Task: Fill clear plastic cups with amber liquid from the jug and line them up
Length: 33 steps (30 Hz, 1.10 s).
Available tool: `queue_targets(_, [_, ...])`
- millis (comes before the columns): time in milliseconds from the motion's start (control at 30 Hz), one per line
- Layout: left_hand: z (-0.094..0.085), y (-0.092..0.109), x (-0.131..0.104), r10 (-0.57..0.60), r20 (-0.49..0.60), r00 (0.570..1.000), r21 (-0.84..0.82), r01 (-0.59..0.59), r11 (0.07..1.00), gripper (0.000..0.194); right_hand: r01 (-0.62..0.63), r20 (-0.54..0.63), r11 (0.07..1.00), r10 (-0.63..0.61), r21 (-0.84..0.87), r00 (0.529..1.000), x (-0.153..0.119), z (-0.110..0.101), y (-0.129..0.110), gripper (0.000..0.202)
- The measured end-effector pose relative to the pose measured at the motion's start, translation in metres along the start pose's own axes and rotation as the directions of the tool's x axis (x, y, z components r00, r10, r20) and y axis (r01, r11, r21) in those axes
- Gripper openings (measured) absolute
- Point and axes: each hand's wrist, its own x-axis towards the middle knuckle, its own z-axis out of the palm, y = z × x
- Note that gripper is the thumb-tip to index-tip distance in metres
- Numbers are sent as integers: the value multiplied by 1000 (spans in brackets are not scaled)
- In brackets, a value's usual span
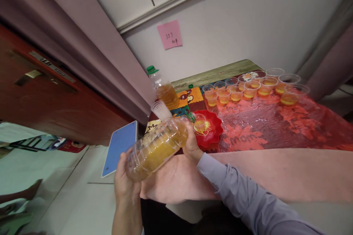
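Observation:
A large clear plastic bottle (157,147), part full of yellow liquid, lies tilted between my two hands, its neck end toward the right. My left hand (125,178) is wrapped round its base. Near the neck, my right hand (191,143) grips it, covering part of that end. Just past the neck, a small clear plastic cup (199,122) with some yellow liquid stands on a red scalloped plate (216,137). I cannot tell whether liquid is flowing. Behind the bottle is a stack of clear cups (160,109).
Several clear cups (251,90) of yellow liquid stand in rows at the back right of the table. A second bottle (165,93) with a green cap stands at the back left. A loose green cap (190,86) lies behind. Left of the table is a blue board (120,148).

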Motion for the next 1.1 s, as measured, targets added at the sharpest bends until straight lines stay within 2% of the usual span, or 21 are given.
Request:
queue_targets(67, [-7, -7, 5, 1, 18, 1000, -14, 0, 1000, 40, 4, 6, 1000, -4, 11, 1000, -2, 3, -4, 61])
queue_targets(200, [-18, -29, 15, 6, 28, 1000, -66, -4, 998, 43, 151, 102, 984, -142, -94, 985, -9, 9, -19, 50])
queue_targets(300, [-19, -47, 17, -19, 24, 1000, -126, 22, 992, 43, 235, 193, 954, -198, -188, 961, -12, 15, -32, 47])
queue_targets(533, [-15, -83, 19, -128, 10, 992, -261, 126, 957, 40, 341, 353, 842, -195, -418, 915, -22, 37, -54, 51])
queue_targets(667, [-24, -96, 28, -156, -16, 988, -267, 146, 952, 38, 413, 443, 750, -178, -517, 878, -30, 43, -52, 57])
queue_targets(767, [-29, -99, 32, -185, 5, 983, -281, 179, 943, 39, 432, 464, 722, -172, -540, 869, -32, 44, -46, 62])
queue_targets(833, [-30, -98, 30, -148, 22, 989, -272, 149, 951, 44, 431, 463, 717, -169, -548, 870, -32, 44, -45, 66])
queue_targets(967, [-28, -93, 21, 34, 86, 996, -215, -15, 976, 66, 434, 466, 699, -162, -568, 870, -31, 48, -48, 68])
queue_targets(1100, [-33, -92, 21, 111, 143, 984, -154, -89, 984, 87, 500, 510, 636, -188, -588, 840, -31, 51, -54, 64])
